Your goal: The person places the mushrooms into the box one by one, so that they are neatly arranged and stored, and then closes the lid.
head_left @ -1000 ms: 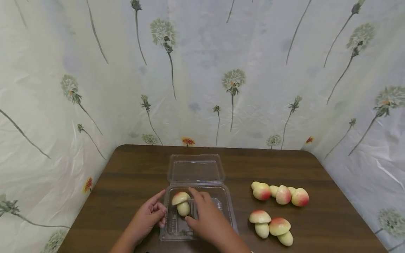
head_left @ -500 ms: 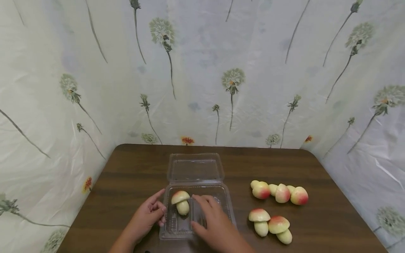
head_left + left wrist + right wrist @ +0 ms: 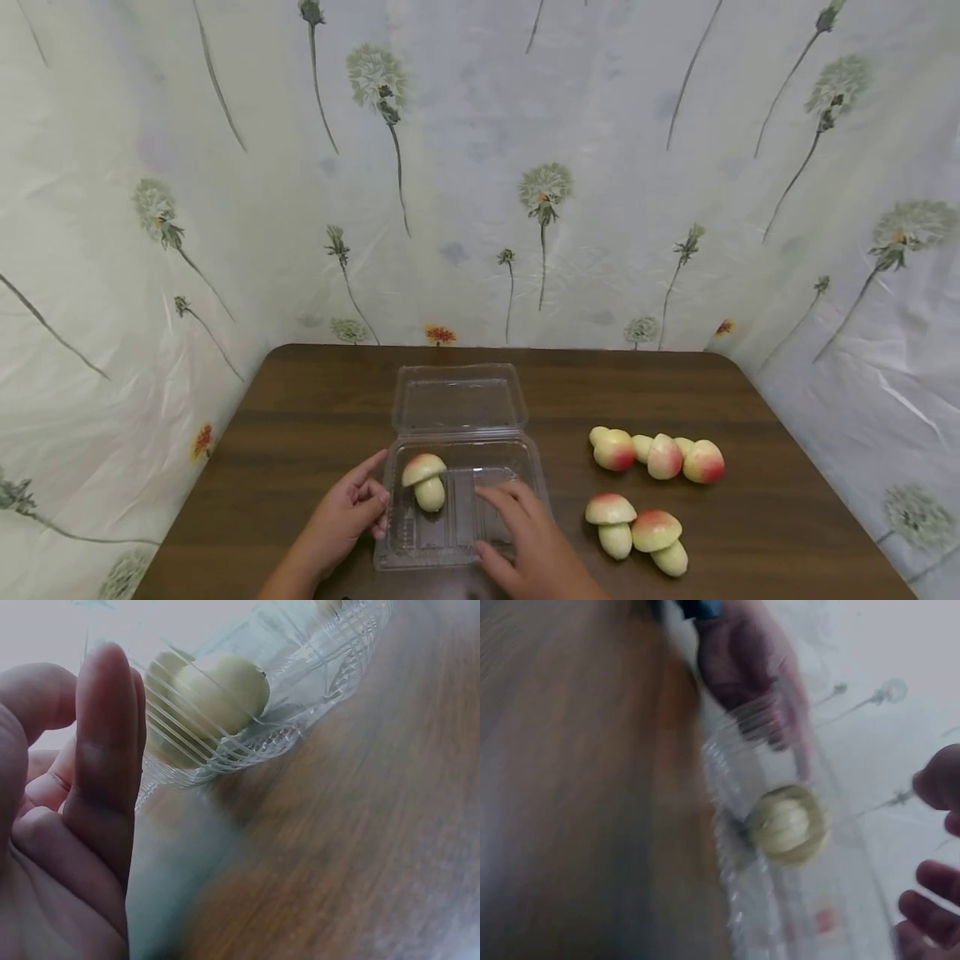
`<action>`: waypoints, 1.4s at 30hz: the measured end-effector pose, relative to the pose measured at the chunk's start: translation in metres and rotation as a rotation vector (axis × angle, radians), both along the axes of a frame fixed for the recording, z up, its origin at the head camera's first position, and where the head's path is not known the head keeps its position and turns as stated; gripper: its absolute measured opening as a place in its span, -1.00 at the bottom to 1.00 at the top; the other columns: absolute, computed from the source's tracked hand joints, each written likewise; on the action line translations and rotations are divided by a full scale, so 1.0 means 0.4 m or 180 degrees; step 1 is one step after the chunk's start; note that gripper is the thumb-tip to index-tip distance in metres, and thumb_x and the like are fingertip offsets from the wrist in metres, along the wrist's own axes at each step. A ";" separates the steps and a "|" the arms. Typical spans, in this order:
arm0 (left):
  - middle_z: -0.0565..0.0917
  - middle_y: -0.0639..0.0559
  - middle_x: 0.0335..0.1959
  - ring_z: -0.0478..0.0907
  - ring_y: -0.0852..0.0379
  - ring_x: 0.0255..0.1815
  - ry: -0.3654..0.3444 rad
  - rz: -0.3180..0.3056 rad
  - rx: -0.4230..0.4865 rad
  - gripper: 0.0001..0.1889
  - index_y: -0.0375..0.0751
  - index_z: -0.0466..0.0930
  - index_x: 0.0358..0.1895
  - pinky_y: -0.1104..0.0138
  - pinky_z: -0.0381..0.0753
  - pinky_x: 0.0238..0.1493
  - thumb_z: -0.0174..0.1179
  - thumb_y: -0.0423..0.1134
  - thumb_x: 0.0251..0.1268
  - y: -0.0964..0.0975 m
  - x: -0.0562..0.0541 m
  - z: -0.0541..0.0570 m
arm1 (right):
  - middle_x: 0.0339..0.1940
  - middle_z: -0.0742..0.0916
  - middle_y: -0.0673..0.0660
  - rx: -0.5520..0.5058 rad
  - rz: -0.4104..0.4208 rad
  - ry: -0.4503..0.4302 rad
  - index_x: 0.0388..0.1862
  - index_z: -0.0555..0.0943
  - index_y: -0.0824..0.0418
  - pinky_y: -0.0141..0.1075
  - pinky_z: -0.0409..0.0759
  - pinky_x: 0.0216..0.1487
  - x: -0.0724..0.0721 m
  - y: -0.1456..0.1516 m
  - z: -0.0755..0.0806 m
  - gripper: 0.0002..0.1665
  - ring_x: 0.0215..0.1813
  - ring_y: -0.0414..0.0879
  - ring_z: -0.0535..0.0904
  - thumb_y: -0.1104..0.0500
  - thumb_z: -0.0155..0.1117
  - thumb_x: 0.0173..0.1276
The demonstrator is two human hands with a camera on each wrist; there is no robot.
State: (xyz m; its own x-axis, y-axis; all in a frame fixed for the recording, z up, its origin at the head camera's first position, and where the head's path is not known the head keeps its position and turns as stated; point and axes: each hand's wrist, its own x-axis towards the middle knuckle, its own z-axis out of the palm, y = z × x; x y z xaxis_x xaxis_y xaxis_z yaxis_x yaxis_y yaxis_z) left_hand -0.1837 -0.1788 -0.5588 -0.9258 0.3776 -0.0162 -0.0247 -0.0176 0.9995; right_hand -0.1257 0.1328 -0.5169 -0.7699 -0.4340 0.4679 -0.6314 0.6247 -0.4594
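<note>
A clear plastic clamshell container (image 3: 465, 553) lies on the table with its lid folded back. In its left part rests a mushroom (image 3: 429, 492) with a red-tinged cap; the left wrist view shows this mushroom (image 3: 225, 694) through the ribbed wall. My left hand (image 3: 341, 517) is against the container's left side, index finger extended and the other fingers loosely bent, gripping nothing. Over the right part of the container hovers my right hand (image 3: 528, 542), fingers spread and apart from the mushroom. The right wrist view, blurred, shows nothing between the fingers of that hand (image 3: 937, 900).
To the right on the dark wooden table (image 3: 315, 400) lie a row of three mushrooms (image 3: 663, 457) and, nearer, a pair of mushrooms (image 3: 656, 532). The open lid (image 3: 460, 404) extends behind the container. A flower-printed sheet (image 3: 480, 167) hangs around the table.
My right hand has drawn away from the mushroom, moving right across the container with its fingers spreading. The mushroom stays in the left part, and my left hand keeps its place.
</note>
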 end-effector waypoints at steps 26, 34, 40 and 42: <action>0.62 0.00 -0.30 0.62 0.22 -0.43 -0.0073 0.0053 -0.0062 -0.21 -0.31 -0.05 0.69 0.39 0.75 -0.35 0.18 -0.33 0.58 -0.006 0.002 -0.005 | 0.15 0.63 0.12 -0.0111 -0.0365 0.0932 0.27 0.65 0.06 -0.59 0.35 0.30 0.049 0.134 -0.064 -0.50 0.15 -0.05 0.56 -0.12 0.35 0.47; 0.62 0.00 -0.30 0.62 0.22 -0.44 -0.0110 0.0062 -0.0041 -0.21 -0.28 -0.04 0.69 0.40 0.74 -0.36 0.20 -0.33 0.57 0.001 0.000 -0.007 | 0.07 0.66 0.16 -0.0321 -0.0547 0.1244 0.13 0.71 0.16 -0.60 0.20 0.44 0.054 0.193 -0.078 -0.39 0.15 -0.05 0.53 -0.27 0.02 0.59; 0.61 -0.04 -0.29 0.62 0.21 -0.42 -0.0091 0.0065 -0.0089 -0.21 -0.26 -0.03 0.69 0.38 0.76 -0.35 0.20 -0.31 0.57 0.000 0.001 -0.007 | 0.01 0.67 0.22 -0.0418 -0.0599 0.1451 0.09 0.72 0.25 -0.57 0.23 0.43 0.046 0.251 -0.073 -0.38 0.12 -0.03 0.53 -0.24 0.07 0.57; 0.61 -0.06 -0.28 0.62 0.20 -0.41 -0.0113 0.0081 -0.0102 -0.21 -0.25 -0.02 0.69 0.38 0.76 -0.34 0.21 -0.30 0.57 0.000 0.003 -0.008 | 0.00 0.67 0.24 -0.0418 -0.0668 0.1483 0.08 0.72 0.27 -0.58 0.22 0.45 0.046 0.269 -0.071 -0.36 0.13 0.01 0.53 -0.25 0.08 0.56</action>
State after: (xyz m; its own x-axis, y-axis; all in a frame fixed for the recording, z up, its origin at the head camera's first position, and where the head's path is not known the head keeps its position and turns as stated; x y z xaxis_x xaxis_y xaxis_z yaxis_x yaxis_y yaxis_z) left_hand -0.1826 -0.1787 -0.5619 -0.9337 0.3528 -0.0610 -0.0602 0.0134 0.9981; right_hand -0.1074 0.2405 -0.5453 -0.5312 -0.2075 0.8214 -0.6549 0.7157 -0.2427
